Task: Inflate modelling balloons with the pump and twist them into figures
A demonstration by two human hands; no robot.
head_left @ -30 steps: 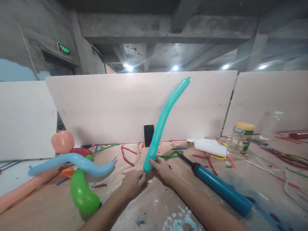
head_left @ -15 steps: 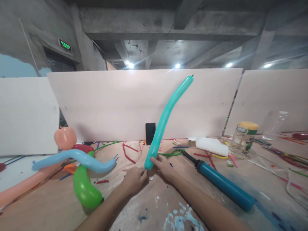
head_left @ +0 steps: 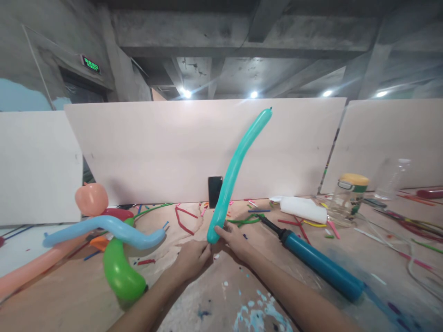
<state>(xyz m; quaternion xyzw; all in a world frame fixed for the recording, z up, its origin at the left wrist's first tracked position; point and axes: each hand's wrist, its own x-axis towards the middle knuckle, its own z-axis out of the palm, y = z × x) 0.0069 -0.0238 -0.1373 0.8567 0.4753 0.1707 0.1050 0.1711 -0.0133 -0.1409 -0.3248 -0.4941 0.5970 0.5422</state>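
Phone [head_left: 213,191] near 6 is partly behind the teal balloon [head_left: 232,177], so are fingertips of the right hand [head_left: 235,240]. Left hand [head_left: 193,259] is curled, can't tell if it's pinching anything. Long peach balloon [head_left: 32,269] at 8 gets chopped by the edge, red thing [head_left: 430,193] at 3 too. Sign [head_left: 91,64] at 10's mostly blurry.

A green-lit wall sign [head_left: 91,64] reads "EXIT".

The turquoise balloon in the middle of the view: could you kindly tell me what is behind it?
Behind the turquoise balloon, a dark phone stands upright, with the pale board beyond. The balloon covers the phone's lower right corner, so that part cannot be seen.
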